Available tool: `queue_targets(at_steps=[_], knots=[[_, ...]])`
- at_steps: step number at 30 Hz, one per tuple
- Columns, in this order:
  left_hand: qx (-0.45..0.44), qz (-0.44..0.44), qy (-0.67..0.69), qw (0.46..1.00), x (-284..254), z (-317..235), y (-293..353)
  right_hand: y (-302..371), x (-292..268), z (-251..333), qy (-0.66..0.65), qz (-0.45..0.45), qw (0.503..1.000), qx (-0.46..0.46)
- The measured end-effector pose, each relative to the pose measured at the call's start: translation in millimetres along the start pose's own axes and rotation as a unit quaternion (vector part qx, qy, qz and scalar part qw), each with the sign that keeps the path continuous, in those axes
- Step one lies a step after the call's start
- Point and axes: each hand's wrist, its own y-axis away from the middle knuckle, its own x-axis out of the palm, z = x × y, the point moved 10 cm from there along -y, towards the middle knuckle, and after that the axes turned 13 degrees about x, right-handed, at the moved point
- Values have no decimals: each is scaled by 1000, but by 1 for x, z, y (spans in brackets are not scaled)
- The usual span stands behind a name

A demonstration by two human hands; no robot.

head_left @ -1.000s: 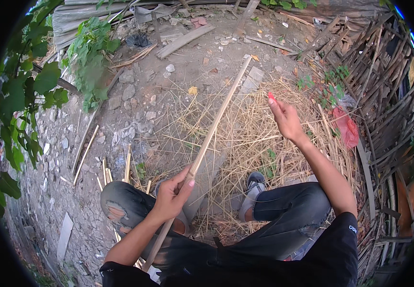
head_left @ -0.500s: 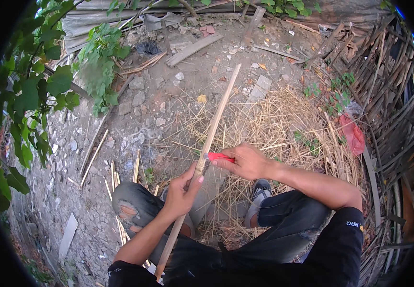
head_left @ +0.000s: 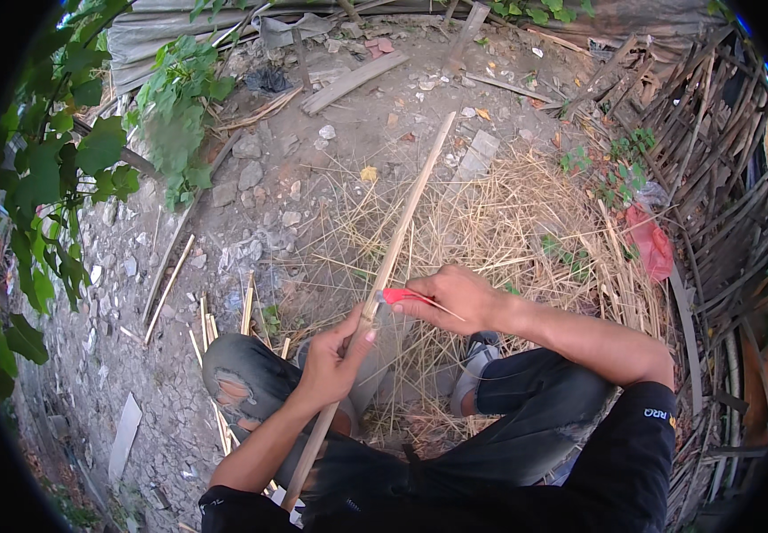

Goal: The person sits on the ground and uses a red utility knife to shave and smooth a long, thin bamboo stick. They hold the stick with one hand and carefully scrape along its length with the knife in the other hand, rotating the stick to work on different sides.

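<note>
A long, flat strip of pale wood or bamboo [head_left: 415, 200] slants from my lap up and away to the right. My left hand [head_left: 335, 360] is closed around it below its middle. In my right hand [head_left: 457, 300] is a knife with a red handle [head_left: 400, 297]. Its short blade, partly hidden, meets the strip just above my left hand. A thin pale sliver [head_left: 444, 311] sticks out beside my right fingers. My legs are bent on either side of the strip.
Straw-like shavings [head_left: 526, 213] cover the ground ahead and to the right. Several pale strips [head_left: 248, 302] stand by my left knee. A red plastic bag [head_left: 648, 242] lies near stacked sticks [head_left: 712, 160] on the right. Leafy vines [head_left: 179, 115] hang at the left; a plank [head_left: 354, 82] lies beyond.
The knife has slid a little down the strip toward my left hand. A thin sliver now shows by my right fingers. The strip's far end has shifted slightly right.
</note>
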Motion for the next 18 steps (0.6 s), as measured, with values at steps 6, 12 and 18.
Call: queue_targets(at_steps=[6, 12, 18], knots=[[-7, 45, -46, 998, -3, -5, 15, -24, -72, -109, -73, -123, 966, 217], [5, 162, -50, 985, 19, -15, 24, 43, -145, -269, -286, -405, 800, 338], [37, 122, 21, 992, 12, -18, 28, 74, -137, -278, -451, -422, 732, 286]])
